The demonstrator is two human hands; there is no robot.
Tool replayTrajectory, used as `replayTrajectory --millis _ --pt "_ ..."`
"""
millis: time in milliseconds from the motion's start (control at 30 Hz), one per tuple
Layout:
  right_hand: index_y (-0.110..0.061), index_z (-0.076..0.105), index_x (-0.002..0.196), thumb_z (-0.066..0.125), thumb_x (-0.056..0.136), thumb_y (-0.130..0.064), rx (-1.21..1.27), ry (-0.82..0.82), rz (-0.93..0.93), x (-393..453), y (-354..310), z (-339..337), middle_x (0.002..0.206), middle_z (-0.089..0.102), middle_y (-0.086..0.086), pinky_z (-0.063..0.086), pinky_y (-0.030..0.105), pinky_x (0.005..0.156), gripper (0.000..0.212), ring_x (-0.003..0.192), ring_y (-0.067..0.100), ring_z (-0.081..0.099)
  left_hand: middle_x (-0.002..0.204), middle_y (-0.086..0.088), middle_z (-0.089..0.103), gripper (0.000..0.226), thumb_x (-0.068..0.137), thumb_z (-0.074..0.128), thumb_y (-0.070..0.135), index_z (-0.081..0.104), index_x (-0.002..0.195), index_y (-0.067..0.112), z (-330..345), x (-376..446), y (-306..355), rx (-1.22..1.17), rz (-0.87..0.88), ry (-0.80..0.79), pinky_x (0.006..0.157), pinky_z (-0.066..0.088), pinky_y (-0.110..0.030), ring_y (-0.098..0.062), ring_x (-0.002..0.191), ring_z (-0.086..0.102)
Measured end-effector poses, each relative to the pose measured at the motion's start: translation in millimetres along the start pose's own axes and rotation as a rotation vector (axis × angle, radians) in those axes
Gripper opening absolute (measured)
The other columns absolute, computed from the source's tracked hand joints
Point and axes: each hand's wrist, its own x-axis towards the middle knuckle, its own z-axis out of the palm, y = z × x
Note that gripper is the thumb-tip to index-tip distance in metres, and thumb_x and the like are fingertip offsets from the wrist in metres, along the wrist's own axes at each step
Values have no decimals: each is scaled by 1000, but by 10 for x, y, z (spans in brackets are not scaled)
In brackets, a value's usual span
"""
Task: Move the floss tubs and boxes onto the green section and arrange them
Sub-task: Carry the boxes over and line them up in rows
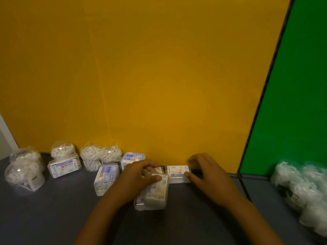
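Dark grey counter point(53, 218), yellow backdrop, green section point(292, 85) at right. Left hand point(136, 179) fingers curl over a clear floss box point(154, 191); right hand point(207, 172) fingers and thumb pinch a second floss box point(177, 171) against the backdrop. Boxes look light, rigid, slick plastic; best gripped across the short sides. Further boxes point(106, 177) and round floss tubs point(24, 174) stand left. Tubs already on green point(300, 184) crowd the landing spot.
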Motion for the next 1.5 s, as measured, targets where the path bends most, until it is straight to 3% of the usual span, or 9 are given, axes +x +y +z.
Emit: replayTrajectory --millis 200,367,567,833,1000,1167,1267,1333,1500 --pt "-34 45 122 58 88 -54 16 16 4 13 25 -4 121 47 -14 48 21 83 42 103 3 48 96 -5 72 34 80 72 5 66 111 19 -15 16 143 -306 -10 -58 67 56 -19 -11 84 70" --pt "-34 45 121 59 88 -52 26 38 4 24 33 -3 120 47 -15 43 16 80 39 102 1 47 106 -8 70 33 84 68 15 66 117 21 -74 65 207 -586 -25 108 71 58 -26 -17 90 71" --pt "-35 47 122 60 89 -49 44 -3 -36 34 30 68 121 48 -15 46 18 87 38 106 0 47 107 -8 73 29 89 60 18 63 116 9 -45 64 145 -953 -160 161 79 59 -28 -20 99 70" --pt "-31 40 139 59 89 -51 53 -85 -19 45 82 212 133 41 -13 42 19 97 57 119 2 41 107 -15 72 41 82 64 14 54 122 6 -36 41 77 -1165 -172 209 76 59 -30 -26 98 70" --pt "-33 44 135 61 88 -49 76 -102 -42 31 149 259 129 44 -14 39 17 96 53 116 0 41 110 -16 70 39 86 60 13 52 123 3 -5 44 79 -1216 -160 185 75 59 -27 -25 99 70" --pt "-34 49 109 69 81 -50 119 -125 28 10 122 200 111 50 -16 48 23 86 38 102 1 48 112 -13 70 33 92 56 14 53 123 5 -6 55 33 -1205 -174 198 82 58 -31 -20 100 70" --pt "-36 46 100 74 77 -48 157 -132 97 -41 139 169 105 57 -16 54 27 78 38 94 1 56 109 -1 65 29 92 56 9 55 121 9 40 41 17 -1018 -176 262 66 56 -16 -4 90 69" --pt "-37 46 99 78 74 -45 170 -98 133 -81 138 134 104 60 -16 56 28 75 42 91 0 60 108 6 59 32 91 56 3 55 123 5 80 45 45 -1003 -160 269 66 53 -10 -2 93 68" --pt "-30 52 115 83 72 -32 160 59 168 -231 73 -13 113 53 -13 50 17 81 53 100 2 57 105 0 65 30 89 60 8 54 119 7 97 3 112 -971 -96 244 67 58 -21 -3 82 70"
